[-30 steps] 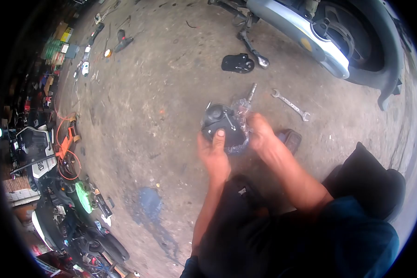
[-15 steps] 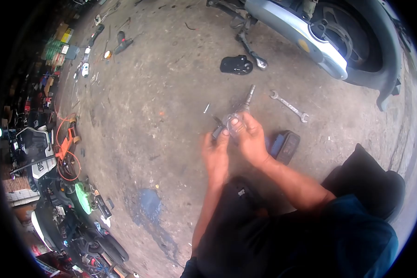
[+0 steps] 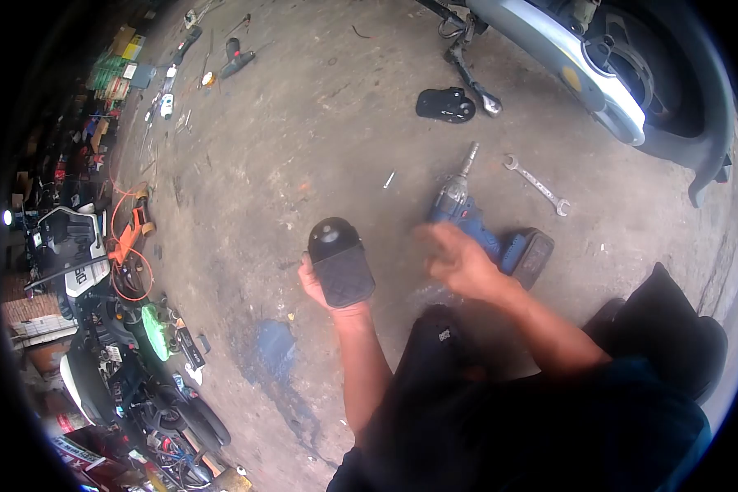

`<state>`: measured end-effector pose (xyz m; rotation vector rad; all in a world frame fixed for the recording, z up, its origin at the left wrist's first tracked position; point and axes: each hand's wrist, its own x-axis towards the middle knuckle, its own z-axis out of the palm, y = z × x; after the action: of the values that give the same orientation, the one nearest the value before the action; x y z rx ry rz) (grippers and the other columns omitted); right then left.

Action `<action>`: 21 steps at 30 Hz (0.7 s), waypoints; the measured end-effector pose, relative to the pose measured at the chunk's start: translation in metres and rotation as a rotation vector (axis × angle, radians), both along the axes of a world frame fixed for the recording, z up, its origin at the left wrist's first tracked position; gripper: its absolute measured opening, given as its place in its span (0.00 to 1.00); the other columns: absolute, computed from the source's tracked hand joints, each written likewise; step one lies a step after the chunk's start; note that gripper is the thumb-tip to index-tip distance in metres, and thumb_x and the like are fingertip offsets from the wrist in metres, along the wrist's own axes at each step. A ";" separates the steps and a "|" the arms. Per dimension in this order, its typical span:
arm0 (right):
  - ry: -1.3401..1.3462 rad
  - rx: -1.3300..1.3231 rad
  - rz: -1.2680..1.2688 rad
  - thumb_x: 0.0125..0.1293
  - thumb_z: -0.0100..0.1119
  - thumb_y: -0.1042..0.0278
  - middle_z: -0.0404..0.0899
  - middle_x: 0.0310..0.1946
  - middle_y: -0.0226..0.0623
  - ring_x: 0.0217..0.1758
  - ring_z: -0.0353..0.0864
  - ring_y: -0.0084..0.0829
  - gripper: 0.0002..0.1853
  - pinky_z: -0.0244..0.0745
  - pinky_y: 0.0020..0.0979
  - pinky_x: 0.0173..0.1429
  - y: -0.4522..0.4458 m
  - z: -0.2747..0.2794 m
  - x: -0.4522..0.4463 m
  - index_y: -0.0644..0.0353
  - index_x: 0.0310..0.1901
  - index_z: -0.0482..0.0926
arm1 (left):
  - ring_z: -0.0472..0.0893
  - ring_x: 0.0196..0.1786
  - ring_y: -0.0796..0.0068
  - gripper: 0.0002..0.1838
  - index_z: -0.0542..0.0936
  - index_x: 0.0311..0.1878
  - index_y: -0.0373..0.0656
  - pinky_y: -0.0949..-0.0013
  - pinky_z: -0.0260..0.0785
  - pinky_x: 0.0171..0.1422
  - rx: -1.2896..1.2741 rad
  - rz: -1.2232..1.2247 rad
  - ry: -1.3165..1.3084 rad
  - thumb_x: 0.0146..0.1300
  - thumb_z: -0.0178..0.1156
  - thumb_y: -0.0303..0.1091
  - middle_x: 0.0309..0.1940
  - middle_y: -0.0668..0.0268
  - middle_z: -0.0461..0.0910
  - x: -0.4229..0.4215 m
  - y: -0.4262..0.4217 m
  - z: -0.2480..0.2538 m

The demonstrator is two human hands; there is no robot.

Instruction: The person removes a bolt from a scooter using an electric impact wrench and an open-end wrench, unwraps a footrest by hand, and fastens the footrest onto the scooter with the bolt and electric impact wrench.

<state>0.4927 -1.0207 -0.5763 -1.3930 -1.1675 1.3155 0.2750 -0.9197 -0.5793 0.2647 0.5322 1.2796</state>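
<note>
My left hand (image 3: pixel 310 283) is closed around the lower side of a black rounded plate (image 3: pixel 340 261). The plate's upper end is smooth and shiny, with small holes, and a matte textured pad covers its lower part. My right hand (image 3: pixel 465 264) is smeared by motion in front of a blue cordless drill (image 3: pixel 457 203) lying on the floor; whether it holds anything does not show. Below that hand a faint clear, plastic-looking thing (image 3: pixel 436 292) is too blurred to name. A similar black plate (image 3: pixel 445 106) lies farther off on the floor.
An open-end wrench (image 3: pixel 538 185) lies right of the drill, and a small metal pin (image 3: pixel 389 179) left of it. A silver scooter part with a wheel (image 3: pixel 566 70) fills the upper right. Motorbikes (image 3: pixel 82 246) and clutter line the left side. Another drill (image 3: pixel 237 59) lies far back.
My hands have moved apart from each other. The black plate, seen edge-on before, now faces up in my left hand. My right hand no longer shows the clear thing at its fingertips.
</note>
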 end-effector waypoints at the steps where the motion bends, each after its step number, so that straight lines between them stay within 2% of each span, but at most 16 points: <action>1: -0.169 0.127 -0.045 0.60 0.62 0.70 0.67 0.64 0.53 0.69 0.65 0.56 0.32 0.64 0.46 0.72 0.006 0.010 0.000 0.57 0.68 0.67 | 0.83 0.47 0.54 0.26 0.79 0.53 0.36 0.50 0.79 0.53 -0.042 0.015 0.056 0.67 0.50 0.51 0.47 0.53 0.83 0.010 -0.004 0.004; 3: -0.529 0.384 -0.137 0.60 0.63 0.72 0.69 0.62 0.52 0.67 0.66 0.57 0.33 0.65 0.45 0.71 0.016 0.025 0.007 0.57 0.69 0.66 | 0.84 0.46 0.56 0.24 0.80 0.50 0.36 0.52 0.80 0.51 -0.091 -0.054 0.048 0.66 0.51 0.49 0.46 0.54 0.83 0.027 -0.005 0.007; 6: -0.645 0.630 0.106 0.62 0.65 0.66 0.72 0.61 0.51 0.65 0.71 0.53 0.34 0.68 0.43 0.68 0.032 0.042 0.019 0.59 0.69 0.65 | 0.84 0.43 0.59 0.21 0.81 0.47 0.36 0.55 0.80 0.47 -0.168 -0.209 0.097 0.65 0.52 0.45 0.43 0.55 0.84 0.053 -0.006 0.030; 8: 0.130 0.199 0.016 0.64 0.66 0.62 0.73 0.60 0.49 0.64 0.74 0.47 0.34 0.71 0.40 0.65 0.037 0.044 0.025 0.61 0.70 0.65 | 0.85 0.39 0.62 0.20 0.81 0.47 0.35 0.61 0.80 0.44 -0.166 -0.359 0.061 0.65 0.54 0.44 0.39 0.56 0.84 0.062 -0.006 0.042; 9: 0.512 -0.031 -0.032 0.65 0.66 0.61 0.74 0.60 0.48 0.63 0.75 0.44 0.35 0.73 0.39 0.64 0.041 0.048 0.028 0.62 0.70 0.65 | 0.85 0.39 0.61 0.22 0.81 0.48 0.34 0.62 0.80 0.46 -0.192 -0.429 0.144 0.66 0.54 0.45 0.40 0.55 0.84 0.064 -0.003 0.042; 10: 0.502 -0.193 0.038 0.66 0.66 0.58 0.77 0.57 0.45 0.57 0.78 0.32 0.34 0.76 0.32 0.54 0.044 0.059 0.042 0.64 0.68 0.67 | 0.85 0.40 0.61 0.23 0.80 0.49 0.33 0.63 0.80 0.47 -0.218 -0.502 0.227 0.66 0.54 0.46 0.41 0.54 0.84 0.065 0.000 0.041; 11: 0.505 -0.201 0.011 0.66 0.66 0.58 0.78 0.54 0.43 0.54 0.78 0.31 0.32 0.76 0.31 0.51 0.046 0.051 0.048 0.64 0.67 0.68 | 0.85 0.41 0.61 0.25 0.80 0.50 0.32 0.64 0.79 0.48 -0.241 -0.582 0.312 0.67 0.53 0.47 0.42 0.53 0.85 0.067 0.003 0.040; 12: 0.505 -0.206 -0.020 0.66 0.66 0.58 0.80 0.51 0.41 0.51 0.79 0.29 0.31 0.75 0.29 0.48 0.049 0.037 0.053 0.64 0.66 0.70 | 0.84 0.46 0.59 0.31 0.77 0.56 0.31 0.62 0.78 0.52 -0.150 -0.619 0.541 0.67 0.56 0.53 0.48 0.52 0.83 0.071 0.006 0.040; 13: 0.504 -0.212 -0.049 0.66 0.66 0.59 0.81 0.49 0.39 0.47 0.79 0.27 0.29 0.75 0.28 0.44 0.049 0.027 0.056 0.63 0.64 0.72 | 0.83 0.48 0.60 0.31 0.76 0.57 0.30 0.61 0.77 0.54 -0.204 -0.515 0.503 0.69 0.54 0.54 0.49 0.52 0.82 0.076 0.002 0.042; 14: 0.575 -0.169 -0.141 0.67 0.65 0.60 0.82 0.43 0.33 0.42 0.77 0.24 0.22 0.71 0.25 0.40 0.047 0.023 0.056 0.63 0.58 0.76 | 0.83 0.50 0.61 0.32 0.76 0.58 0.30 0.61 0.76 0.55 -0.252 -0.410 0.464 0.71 0.51 0.55 0.49 0.52 0.82 0.086 -0.003 0.055; 15: 0.617 -0.148 -0.229 0.67 0.64 0.60 0.82 0.42 0.33 0.42 0.77 0.23 0.21 0.70 0.25 0.40 0.045 0.021 0.059 0.62 0.57 0.76 | 0.82 0.51 0.62 0.33 0.75 0.59 0.30 0.60 0.75 0.57 -0.296 -0.307 0.422 0.72 0.49 0.56 0.50 0.52 0.81 0.094 -0.005 0.062; 16: 0.659 -0.129 -0.317 0.68 0.64 0.61 0.82 0.42 0.32 0.41 0.76 0.23 0.19 0.70 0.24 0.40 0.041 0.019 0.061 0.62 0.56 0.77 | 0.78 0.60 0.60 0.39 0.69 0.65 0.29 0.57 0.71 0.62 -0.137 -0.450 0.191 0.73 0.46 0.61 0.60 0.50 0.75 0.084 0.004 0.053; 19: 0.627 -0.090 -0.447 0.70 0.61 0.60 0.81 0.39 0.30 0.41 0.76 0.22 0.16 0.69 0.24 0.40 0.035 0.006 0.070 0.61 0.52 0.77 | 0.76 0.62 0.59 0.38 0.65 0.68 0.29 0.56 0.71 0.62 0.209 -0.526 0.525 0.73 0.49 0.58 0.64 0.51 0.72 0.067 0.003 0.034; 20: 0.594 -0.086 -0.463 0.70 0.59 0.60 0.81 0.39 0.29 0.41 0.75 0.22 0.15 0.68 0.24 0.40 0.032 0.003 0.070 0.61 0.51 0.77 | 0.79 0.57 0.63 0.32 0.71 0.63 0.30 0.59 0.72 0.60 0.192 -0.468 0.702 0.70 0.58 0.50 0.57 0.53 0.78 0.080 -0.002 0.047; 21: 0.574 -0.112 -0.486 0.71 0.58 0.58 0.80 0.37 0.29 0.40 0.75 0.22 0.15 0.68 0.25 0.40 0.031 0.007 0.067 0.61 0.50 0.77 | 0.79 0.54 0.65 0.29 0.74 0.60 0.30 0.62 0.72 0.58 0.175 -0.451 0.809 0.68 0.62 0.47 0.53 0.54 0.79 0.092 -0.002 0.051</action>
<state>0.5600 -0.9896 -0.5695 -1.1601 -0.3483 1.3058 0.3668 -0.9218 -0.5286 1.0132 0.9769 0.7383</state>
